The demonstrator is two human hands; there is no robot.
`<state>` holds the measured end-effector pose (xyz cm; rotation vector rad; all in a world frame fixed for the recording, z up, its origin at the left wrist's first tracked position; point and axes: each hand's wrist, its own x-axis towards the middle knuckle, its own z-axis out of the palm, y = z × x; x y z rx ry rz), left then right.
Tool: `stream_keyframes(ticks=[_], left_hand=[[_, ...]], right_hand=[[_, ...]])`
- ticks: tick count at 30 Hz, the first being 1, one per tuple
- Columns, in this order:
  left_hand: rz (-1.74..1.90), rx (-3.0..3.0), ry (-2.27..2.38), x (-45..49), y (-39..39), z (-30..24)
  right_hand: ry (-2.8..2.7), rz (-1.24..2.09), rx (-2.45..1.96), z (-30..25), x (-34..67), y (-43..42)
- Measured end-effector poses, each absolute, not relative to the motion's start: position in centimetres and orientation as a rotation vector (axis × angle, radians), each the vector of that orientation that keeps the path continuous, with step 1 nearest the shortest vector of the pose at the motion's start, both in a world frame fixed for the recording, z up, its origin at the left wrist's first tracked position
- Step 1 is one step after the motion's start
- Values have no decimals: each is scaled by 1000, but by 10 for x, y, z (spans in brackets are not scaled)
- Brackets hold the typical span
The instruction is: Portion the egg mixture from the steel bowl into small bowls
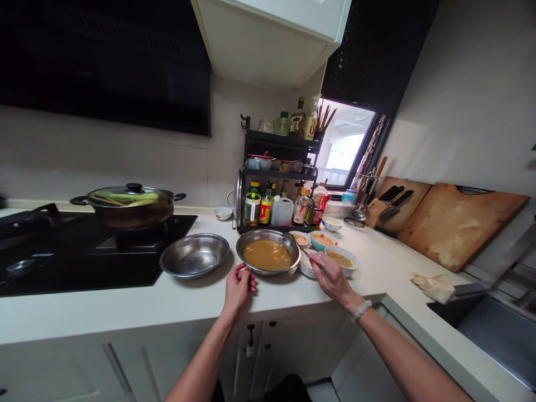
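A round metal bowl (pixel 295 262) of brownish-yellow liquid stands on the counter in front of me. My left hand (pixel 238 287) is at its front left rim with the fingers curled against the edge. A small orange-red spot shows by the fingertips; I cannot tell what it is. My right hand (pixel 330 276) is closed around a thin utensil (pixel 304 252) that slants toward the bowl's right rim; its kind is unclear. Beside that hand are a white bowl of similar liquid (pixel 341 260) and a partly covered white bowl (pixel 307 270). Left of the filled bowl sits an empty metal bowl (pixel 195 255).
A lidded pot (pixel 132 215) stands on the black stove (pixel 84 273) at left. Behind the bowls rises a black rack (pixel 278 173) of bottles. A teal-rimmed bowl (pixel 322 240), knife block (pixel 379 214), cutting board (pixel 456 223), cloth (pixel 433 286) and sink (pixel 494 329) are rightward.
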<state>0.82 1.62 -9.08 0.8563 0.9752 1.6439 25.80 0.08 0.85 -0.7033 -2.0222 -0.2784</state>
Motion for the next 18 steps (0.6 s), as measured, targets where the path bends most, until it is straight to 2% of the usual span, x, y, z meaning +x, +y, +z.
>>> stream_keyframes(ticks=[4,9,13,18], left_hand=[[1646,858,976,8,16,-91],[1649,865,984,8,16,-91],[1647,863,986,8,14,-88],[1644,840,981,8,13,-86]], right_hand=[[-2010,-299,-714,14,273,-3],[-1629,-96,-1100,19,314,-11],[-1386,-159,-1292,20,347,-19],[-1429,-184,-1396,10,365,-29]])
